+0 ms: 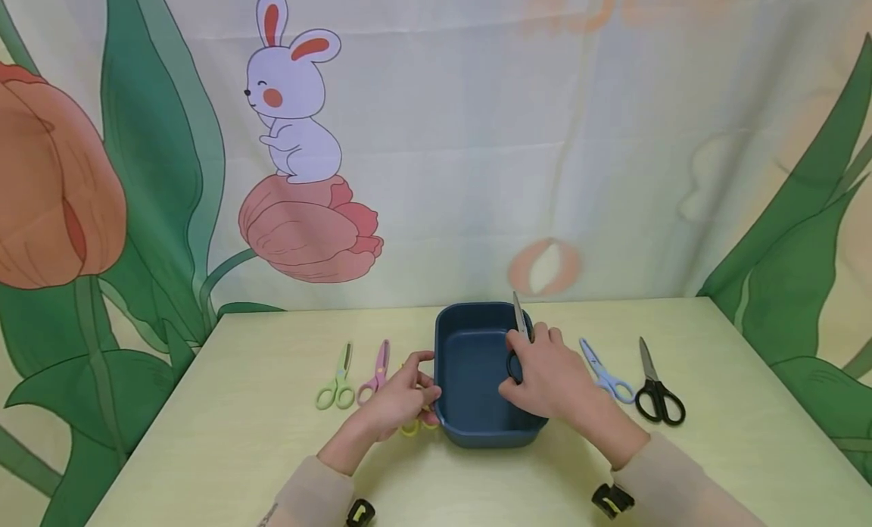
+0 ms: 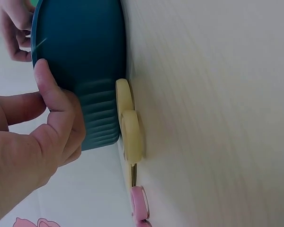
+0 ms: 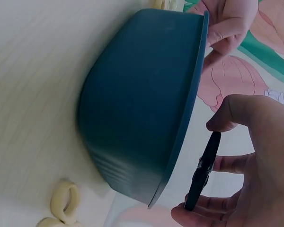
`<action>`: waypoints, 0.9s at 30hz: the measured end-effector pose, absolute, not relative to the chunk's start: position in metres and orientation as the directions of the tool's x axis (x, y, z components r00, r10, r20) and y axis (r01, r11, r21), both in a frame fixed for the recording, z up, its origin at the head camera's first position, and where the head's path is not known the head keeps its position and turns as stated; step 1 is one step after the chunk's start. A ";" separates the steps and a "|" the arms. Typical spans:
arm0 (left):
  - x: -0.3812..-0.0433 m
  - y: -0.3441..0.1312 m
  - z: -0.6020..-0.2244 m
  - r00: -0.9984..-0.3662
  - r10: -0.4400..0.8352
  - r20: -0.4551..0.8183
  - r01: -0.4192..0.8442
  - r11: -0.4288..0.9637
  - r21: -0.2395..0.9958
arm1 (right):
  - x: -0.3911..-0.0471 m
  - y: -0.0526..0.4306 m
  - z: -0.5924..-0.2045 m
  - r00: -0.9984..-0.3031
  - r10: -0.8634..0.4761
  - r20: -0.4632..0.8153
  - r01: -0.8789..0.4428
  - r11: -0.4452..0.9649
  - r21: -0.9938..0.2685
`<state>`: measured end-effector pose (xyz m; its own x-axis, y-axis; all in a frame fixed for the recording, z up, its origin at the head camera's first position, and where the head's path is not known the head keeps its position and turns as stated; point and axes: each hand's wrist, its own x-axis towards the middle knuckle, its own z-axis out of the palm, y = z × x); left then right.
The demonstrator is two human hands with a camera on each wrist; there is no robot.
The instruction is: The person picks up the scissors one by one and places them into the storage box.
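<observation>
My right hand (image 1: 548, 368) holds black-handled scissors (image 3: 203, 170) by the handles above the right side of a dark blue bin (image 1: 477, 428). The blades point up and away in the head view. At the bin's left rim my left hand (image 1: 402, 398) grips the edge, some fingers against the ribbed outer wall (image 2: 97, 113). Yellow scissors (image 2: 132, 137) lie beside that wall, mostly hidden by the left hand in the head view. Farther left are pink scissors (image 1: 373, 379) and green scissors (image 1: 335, 391).
Right of the bin lie light blue scissors (image 1: 606, 375) and another black-handled pair (image 1: 657, 394). The right wrist view shows cream-coloured handle loops (image 3: 65, 201) on the table. Behind the pale table (image 1: 252, 436) hangs a printed cloth (image 1: 443, 171).
</observation>
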<state>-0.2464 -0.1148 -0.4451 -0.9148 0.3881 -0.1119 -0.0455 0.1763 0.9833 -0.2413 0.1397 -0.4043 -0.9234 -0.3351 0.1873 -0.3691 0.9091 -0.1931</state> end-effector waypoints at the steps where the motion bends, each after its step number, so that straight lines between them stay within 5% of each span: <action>1: -0.246 -0.115 -0.445 -0.915 0.388 -0.112 -0.046 0.175 0.983 | -0.242 0.138 -0.405 -0.922 -0.338 0.188 -0.371 0.910 -0.183; 27: -0.245 -0.114 -0.441 -0.913 0.384 -0.141 -0.078 0.176 0.981 | -0.268 0.089 -0.395 -0.914 -0.403 0.045 -0.405 0.913 -0.044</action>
<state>-0.2447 -0.1145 -0.4412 -0.9126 0.3837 -0.1409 -0.0777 0.1755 0.9814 -0.2678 0.0890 -0.3953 -0.9141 -0.4029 0.0452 -0.4047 0.9134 -0.0440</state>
